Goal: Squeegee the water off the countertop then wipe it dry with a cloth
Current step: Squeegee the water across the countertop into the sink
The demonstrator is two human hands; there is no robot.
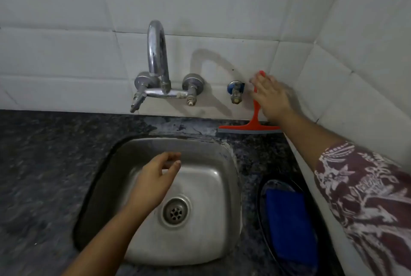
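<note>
A red squeegee [255, 120] stands against the tiled wall behind the sink's right corner, its grey blade resting on the dark granite countertop [44, 164]. My right hand [272, 99] lies over the squeegee's handle with fingers stretched out, not wrapped round it; the handle's tip shows above my fingers. My left hand [155, 180] hovers over the steel sink [229, 177], fingers loosely curled and apart, holding nothing. A folded blue cloth [289, 220] lies in a black oval dish [261, 209] on the counter right of the sink. A wet sheen shows on the counter strip behind the sink.
A chrome tap [158, 64] with two valves juts from the wall above the sink. A small blue-handled valve [235, 91] sits just left of the squeegee handle. White tiled walls meet in a corner at the right.
</note>
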